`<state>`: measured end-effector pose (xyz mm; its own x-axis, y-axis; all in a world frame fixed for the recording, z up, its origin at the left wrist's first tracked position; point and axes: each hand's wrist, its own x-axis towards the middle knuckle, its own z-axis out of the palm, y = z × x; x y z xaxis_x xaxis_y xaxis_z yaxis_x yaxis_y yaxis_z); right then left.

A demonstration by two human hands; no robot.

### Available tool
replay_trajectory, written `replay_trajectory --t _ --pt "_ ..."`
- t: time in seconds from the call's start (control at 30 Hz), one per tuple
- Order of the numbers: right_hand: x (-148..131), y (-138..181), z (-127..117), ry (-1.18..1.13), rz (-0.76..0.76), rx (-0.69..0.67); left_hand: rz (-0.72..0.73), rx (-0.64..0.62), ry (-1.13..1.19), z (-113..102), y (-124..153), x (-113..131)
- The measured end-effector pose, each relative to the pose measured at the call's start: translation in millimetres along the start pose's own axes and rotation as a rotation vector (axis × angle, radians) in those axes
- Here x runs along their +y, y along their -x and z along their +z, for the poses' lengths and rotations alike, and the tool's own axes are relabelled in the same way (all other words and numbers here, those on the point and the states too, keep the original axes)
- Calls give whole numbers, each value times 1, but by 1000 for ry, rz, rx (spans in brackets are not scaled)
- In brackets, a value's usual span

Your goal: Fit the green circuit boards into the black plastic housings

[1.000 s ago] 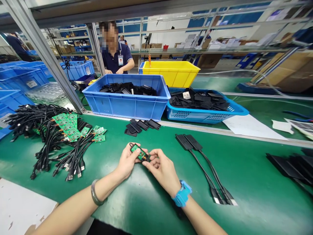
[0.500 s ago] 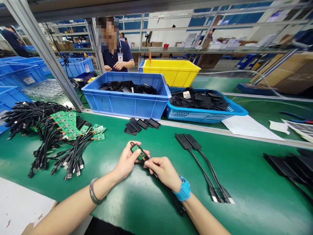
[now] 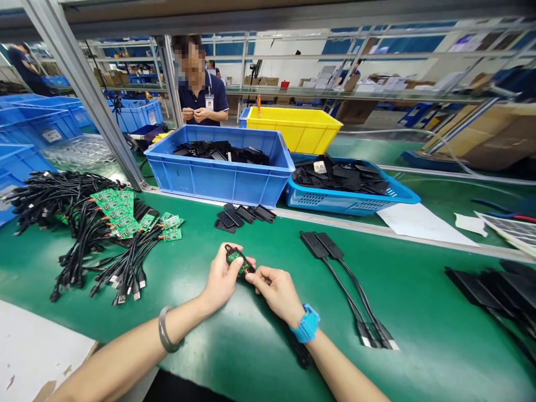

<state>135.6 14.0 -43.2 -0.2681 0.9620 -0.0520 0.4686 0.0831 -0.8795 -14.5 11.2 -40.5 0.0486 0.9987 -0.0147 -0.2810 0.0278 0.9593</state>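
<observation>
My left hand [image 3: 223, 276] is closed around a small black plastic housing with a green circuit board [image 3: 235, 261] lying in it, the thumb resting on the board. At the housing's lower end, my right hand [image 3: 274, 287] pinches where the orange wires and black cable [image 3: 299, 353] meet the board. That cable runs down under my right forearm, partly hidden. Beyond my hands lie several loose black housing pieces [image 3: 245, 216]. To the right, two closed black housings with USB cables [image 3: 321, 245] rest side by side on the green table.
At left is a heap of black USB cables with green boards [image 3: 119, 212]. Behind the table edge stand a blue bin [image 3: 218, 181] and a blue basket [image 3: 352, 201] of black parts, and a yellow bin [image 3: 297, 131]. More black units [image 3: 498, 290] lie far right. A co-worker [image 3: 201, 100] stands opposite.
The view has shifted slightly. Both hands keep their hold on the housing and board, with the right fingers still at the wire end. The co-worker's hands have shifted a little.
</observation>
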Motion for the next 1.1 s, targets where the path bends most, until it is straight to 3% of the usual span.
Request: replay_trajectory --t 0.1,0.2,0.33,0.5,0.67,0.77,0.9,1.1 --pt "-1 -8 -2 93 -43 -58 19 31 41 0 -3 3" --pt "-9 -33 -7 316 -150 -110 -53 161 168 -4 -10 7" --pt "-21 -88 -8 514 -206 42 -113 330 246 -13 -19 7" --pt "-23 -128 -3 581 -221 159 -103 227 287 -15 -23 3" --pt "-16 -97 -21 469 -214 293 -181 76 320 -14 -21 3" --pt "-10 -61 -33 113 -215 325 -239 -73 253 -14 -18 3" --pt "-6 -27 -35 -353 -224 280 -251 -245 177 -13 -15 -1" --pt "-6 -20 -23 -466 -178 214 -262 -385 120 -14 -14 1"
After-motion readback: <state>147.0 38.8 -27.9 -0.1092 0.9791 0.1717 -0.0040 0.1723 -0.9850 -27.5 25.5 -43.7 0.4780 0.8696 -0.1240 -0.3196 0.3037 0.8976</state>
